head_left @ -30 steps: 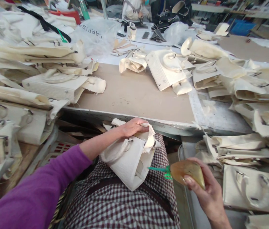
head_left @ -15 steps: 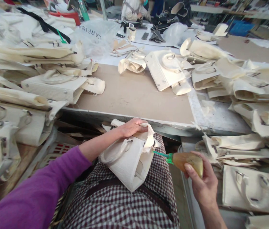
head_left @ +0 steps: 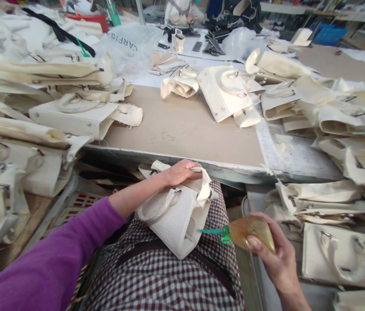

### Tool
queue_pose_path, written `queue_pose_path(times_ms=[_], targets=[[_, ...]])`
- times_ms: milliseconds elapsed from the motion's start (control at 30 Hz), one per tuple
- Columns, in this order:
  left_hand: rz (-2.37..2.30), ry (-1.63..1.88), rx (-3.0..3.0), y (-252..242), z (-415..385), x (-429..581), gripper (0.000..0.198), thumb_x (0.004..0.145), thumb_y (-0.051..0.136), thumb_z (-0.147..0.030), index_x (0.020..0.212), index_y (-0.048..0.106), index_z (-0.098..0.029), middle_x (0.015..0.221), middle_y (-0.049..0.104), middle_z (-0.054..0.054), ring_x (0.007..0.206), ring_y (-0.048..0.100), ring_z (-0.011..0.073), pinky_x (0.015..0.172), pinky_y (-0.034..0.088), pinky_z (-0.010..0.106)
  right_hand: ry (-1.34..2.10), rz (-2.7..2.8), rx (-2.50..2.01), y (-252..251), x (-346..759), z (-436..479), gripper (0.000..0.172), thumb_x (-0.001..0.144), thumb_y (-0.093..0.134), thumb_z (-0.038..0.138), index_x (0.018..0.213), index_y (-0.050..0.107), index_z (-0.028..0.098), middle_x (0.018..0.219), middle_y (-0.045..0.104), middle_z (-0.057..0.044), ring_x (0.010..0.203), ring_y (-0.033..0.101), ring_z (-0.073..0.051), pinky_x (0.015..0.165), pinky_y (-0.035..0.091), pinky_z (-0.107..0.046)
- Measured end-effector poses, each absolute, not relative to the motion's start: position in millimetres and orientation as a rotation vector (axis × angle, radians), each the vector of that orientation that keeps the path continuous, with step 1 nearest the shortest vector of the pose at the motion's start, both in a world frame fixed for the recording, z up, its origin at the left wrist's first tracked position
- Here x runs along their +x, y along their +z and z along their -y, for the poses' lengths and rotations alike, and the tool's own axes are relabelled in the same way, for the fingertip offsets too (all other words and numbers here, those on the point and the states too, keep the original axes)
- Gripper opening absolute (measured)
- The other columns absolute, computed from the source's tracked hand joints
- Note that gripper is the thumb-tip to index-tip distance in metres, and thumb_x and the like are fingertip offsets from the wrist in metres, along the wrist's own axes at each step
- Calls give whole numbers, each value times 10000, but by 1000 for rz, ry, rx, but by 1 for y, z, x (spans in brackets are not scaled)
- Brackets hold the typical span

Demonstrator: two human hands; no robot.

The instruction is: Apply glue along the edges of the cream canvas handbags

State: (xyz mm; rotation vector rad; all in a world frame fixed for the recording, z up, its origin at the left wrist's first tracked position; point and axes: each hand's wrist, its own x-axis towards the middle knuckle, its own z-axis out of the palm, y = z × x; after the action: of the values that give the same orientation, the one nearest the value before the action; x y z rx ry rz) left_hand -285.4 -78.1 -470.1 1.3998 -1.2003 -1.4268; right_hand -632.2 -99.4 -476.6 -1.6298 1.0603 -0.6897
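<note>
A cream handbag (head_left: 172, 220) rests tilted on my lap, its open side turned to the right. My left hand (head_left: 184, 172) is closed on the fabric edge at its top, the fingertips partly hidden behind the cloth. In my right hand (head_left: 274, 248) is a squeeze bottle (head_left: 249, 233) of amber liquid, lying sideways with a thin green nozzle (head_left: 213, 231). The nozzle tip points left and overlaps the bag's open side; whether it touches the bag I cannot tell. A clear-wrapped handle (head_left: 159, 207) stands out from the bag's front.
The brown table top (head_left: 176, 129) starts just beyond my lap. Cream bags are piled at the left (head_left: 72, 112) and at the right (head_left: 331, 103). Another wrapped-handle bag (head_left: 341, 255) lies low beside my right hand. Across the table a person (head_left: 182, 15) sits near a phone (head_left: 197, 46).
The bottle in my right hand has shifted slightly left and down, its nozzle tip dropping from the bag's upper edge toward the middle of its open side. My left hand stays put.
</note>
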Motion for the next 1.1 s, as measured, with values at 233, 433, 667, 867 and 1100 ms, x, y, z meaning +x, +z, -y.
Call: queue_pose_path(times_ms=[233,433,667,867,1100], targets=[[1202,-1409,1409,-468,78,-286,334,798,695,-467,872,709,-141,810,645,35,756,561,183,668,406,264,-745,-1129,-1596,-478,-633,94,438,791,800,445,1186,668,312,970,684,-10,716,624,-159,490,480,-163],[1241,-1384,1414,-469,77,-289,331,809,689,-469,860,706,-142,834,664,44,786,584,194,702,419,276,-635,-1056,-1616,-476,-642,84,449,761,820,448,1169,685,318,1044,688,-16,817,660,-187,619,550,-181],[1332,-1298,1441,-468,77,-289,312,851,643,-442,864,712,-139,849,679,42,823,604,201,759,422,288,-627,-1199,-1453,-459,-633,72,467,712,832,507,1116,700,314,1010,684,2,836,639,-186,706,551,-203],[1384,-1028,1482,-447,62,-283,240,914,568,-354,873,688,-150,899,693,45,884,628,203,837,453,319,-824,-1214,-1042,-467,-640,80,575,649,846,507,1139,687,252,938,678,-43,755,638,-213,546,546,-236],[1606,197,1521,-400,22,-282,237,942,452,-73,891,660,-173,1022,725,71,973,635,201,915,516,360,-1121,-1172,-817,-470,-645,97,462,745,789,406,1158,695,220,924,640,-59,685,596,-181,447,499,-222]])
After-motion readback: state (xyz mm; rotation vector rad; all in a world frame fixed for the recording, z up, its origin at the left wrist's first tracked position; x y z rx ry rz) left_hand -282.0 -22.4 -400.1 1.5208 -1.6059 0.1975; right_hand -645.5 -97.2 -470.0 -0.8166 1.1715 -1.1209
